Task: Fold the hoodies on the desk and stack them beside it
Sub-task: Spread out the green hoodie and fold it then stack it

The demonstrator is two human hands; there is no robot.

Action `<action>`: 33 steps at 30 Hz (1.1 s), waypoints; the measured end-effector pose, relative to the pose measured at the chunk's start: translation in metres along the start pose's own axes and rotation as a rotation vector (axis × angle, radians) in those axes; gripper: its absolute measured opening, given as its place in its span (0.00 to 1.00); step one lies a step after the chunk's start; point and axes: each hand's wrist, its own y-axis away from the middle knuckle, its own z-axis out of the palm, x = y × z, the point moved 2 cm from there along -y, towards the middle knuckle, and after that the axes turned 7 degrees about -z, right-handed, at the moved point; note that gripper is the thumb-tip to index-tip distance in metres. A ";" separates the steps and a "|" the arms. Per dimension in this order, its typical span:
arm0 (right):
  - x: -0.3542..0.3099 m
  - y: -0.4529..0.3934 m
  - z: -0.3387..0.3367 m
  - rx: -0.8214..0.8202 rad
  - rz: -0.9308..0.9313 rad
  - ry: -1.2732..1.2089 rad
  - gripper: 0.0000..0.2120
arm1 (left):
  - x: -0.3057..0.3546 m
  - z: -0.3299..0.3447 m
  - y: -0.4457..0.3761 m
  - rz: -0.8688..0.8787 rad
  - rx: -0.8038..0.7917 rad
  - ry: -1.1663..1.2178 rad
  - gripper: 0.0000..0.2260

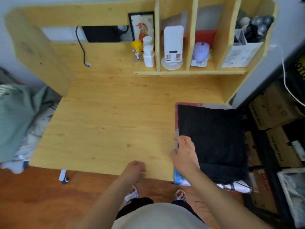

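A folded black hoodie [212, 138] lies flat on top of a pile at the right end of the wooden desk [107, 121], with a pink and blue printed layer [179, 179] showing under its left and front edges. My right hand [184, 154] rests at the hoodie's left edge, fingers relaxed and spread, thumb toward the desk top. My left hand [136, 168] hangs over the desk's front edge with loosely curled fingers and holds nothing.
Shelf compartments [189, 72] at the desk's back hold a white stand, a purple mouse, a figurine and a paper bag. A black cable [83, 52] dangles at the back left. Green bedding [18, 116] lies left; cardboard boxes [270, 113] on a black rack stand right.
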 end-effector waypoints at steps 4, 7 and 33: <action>-0.061 -0.008 0.057 -0.217 -0.024 0.038 0.20 | -0.030 -0.075 0.002 -0.023 0.048 0.135 0.09; -0.117 -0.025 0.098 -0.314 -0.094 0.123 0.20 | -0.048 -0.140 0.001 -0.012 0.072 0.274 0.10; -0.536 -0.088 0.405 -0.372 -0.108 -0.011 0.18 | -0.093 -0.752 -0.103 0.022 0.566 -0.164 0.27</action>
